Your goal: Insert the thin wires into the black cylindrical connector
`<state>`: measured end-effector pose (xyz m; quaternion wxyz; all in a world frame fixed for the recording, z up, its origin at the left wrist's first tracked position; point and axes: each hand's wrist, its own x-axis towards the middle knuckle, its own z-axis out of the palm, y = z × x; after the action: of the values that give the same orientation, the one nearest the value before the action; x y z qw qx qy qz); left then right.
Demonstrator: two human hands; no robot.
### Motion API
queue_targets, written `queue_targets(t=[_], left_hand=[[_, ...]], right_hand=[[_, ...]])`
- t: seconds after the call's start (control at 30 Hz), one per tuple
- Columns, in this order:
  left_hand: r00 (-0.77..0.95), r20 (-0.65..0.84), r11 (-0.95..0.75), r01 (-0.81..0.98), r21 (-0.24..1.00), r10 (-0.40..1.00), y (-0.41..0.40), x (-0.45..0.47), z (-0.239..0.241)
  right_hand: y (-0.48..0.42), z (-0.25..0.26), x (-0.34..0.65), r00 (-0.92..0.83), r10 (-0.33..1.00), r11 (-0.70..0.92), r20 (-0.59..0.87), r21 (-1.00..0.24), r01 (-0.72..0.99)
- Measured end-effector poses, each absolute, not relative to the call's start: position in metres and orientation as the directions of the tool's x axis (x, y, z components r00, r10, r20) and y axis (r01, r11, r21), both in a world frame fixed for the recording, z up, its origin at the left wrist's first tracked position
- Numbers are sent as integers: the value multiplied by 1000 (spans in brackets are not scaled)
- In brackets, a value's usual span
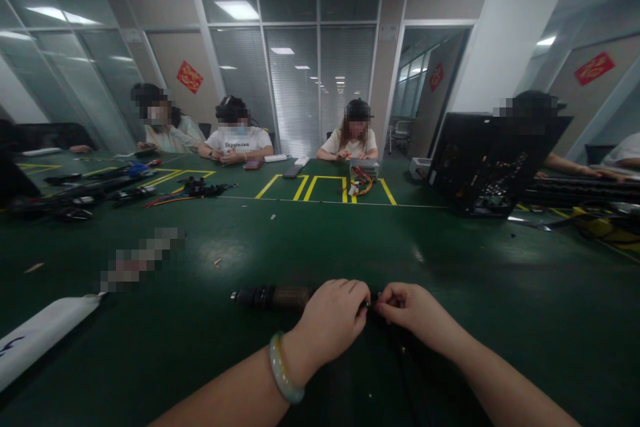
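L hand (333,320) covers part of dark rod (270,297), fingers clenched on it; R hand (410,310) fingers pinch sth tiny, unclear what. Computer case (480,170) stands far R on bench (200,347).

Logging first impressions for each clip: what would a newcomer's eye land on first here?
The two hands meet at bottom centre: the left hand, with a pale bracelet at the wrist, grips a dark cylinder on the green table, and the right hand pinches at its end. Next, the open black case at far right, and coloured wires before a person seated opposite.
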<state>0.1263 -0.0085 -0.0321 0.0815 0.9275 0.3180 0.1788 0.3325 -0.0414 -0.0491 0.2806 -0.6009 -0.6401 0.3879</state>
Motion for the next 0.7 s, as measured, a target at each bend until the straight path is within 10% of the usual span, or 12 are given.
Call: queue_targets(t=[0.7], left_hand=[[726,298,-784,555,278,620,-9,126,-32]], right_hand=[[-42,-50,333,-126,987,-20,-103,-844,536]])
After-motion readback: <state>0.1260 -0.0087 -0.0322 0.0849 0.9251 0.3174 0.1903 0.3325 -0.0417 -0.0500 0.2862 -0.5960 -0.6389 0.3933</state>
